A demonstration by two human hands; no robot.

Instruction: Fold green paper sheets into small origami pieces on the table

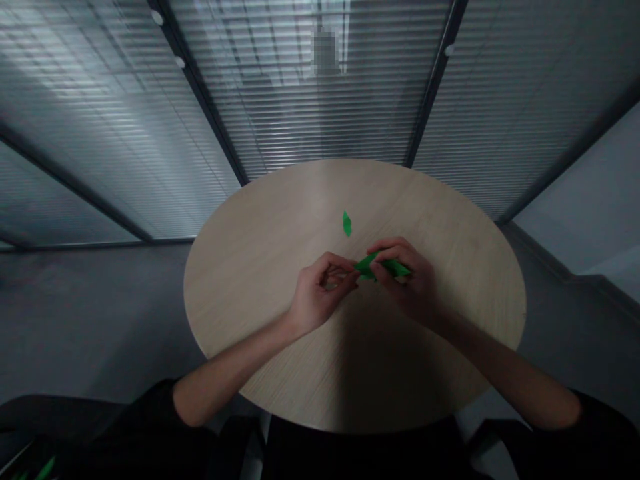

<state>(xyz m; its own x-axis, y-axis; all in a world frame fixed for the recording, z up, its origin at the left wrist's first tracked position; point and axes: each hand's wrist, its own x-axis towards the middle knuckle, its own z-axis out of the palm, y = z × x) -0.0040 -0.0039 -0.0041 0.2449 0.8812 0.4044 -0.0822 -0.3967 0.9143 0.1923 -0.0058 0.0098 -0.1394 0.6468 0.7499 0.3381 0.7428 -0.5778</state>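
A bright green folded paper piece [395,267] with pointed ends is held above the round table. My left hand [323,288] pinches its left tip between thumb and fingers. Around its middle and right part, my right hand [407,280] is closed, thumb on the near side and fingers on the far side. Those fingers hide some of its shape. A smaller green piece [347,224], narrow with pointed ends, lies on the tabletop just beyond my hands.
The round wooden table [240,267] stands before me, its far edge close to windows with blinds [320,113]. A dark chair part [60,407] shows at lower left, with some green bits [45,469] in the corner. A pale wall [590,200] rises on the right.
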